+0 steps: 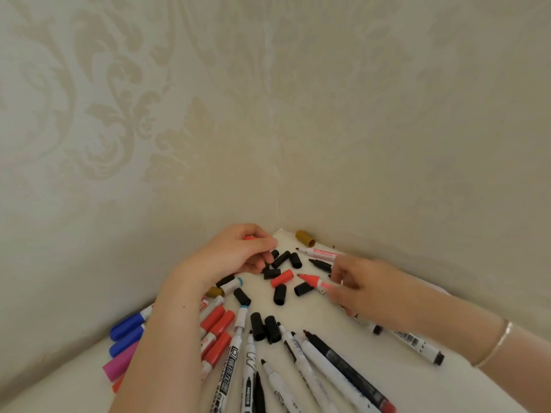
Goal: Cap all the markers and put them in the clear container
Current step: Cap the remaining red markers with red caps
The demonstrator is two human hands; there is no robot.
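Observation:
My left hand (238,251) is curled over the far end of the white table, gripping a small red cap (250,237) that barely shows between the fingers. My right hand (366,289) holds an uncapped red marker (313,282) with its tip pointing left. Loose black caps (281,259) and one red cap (281,278) lie between the hands. Several uncapped black markers (310,371) fan out near me. Capped red markers (216,326) and blue markers (128,326) lie under my left forearm. No clear container is in view.
The white table (325,317) sits in a corner of two patterned cream walls (277,144). A gold cap (305,237) lies at the corner, another gold cap (215,292) by my left wrist. A pink marker (119,363) lies at the left edge.

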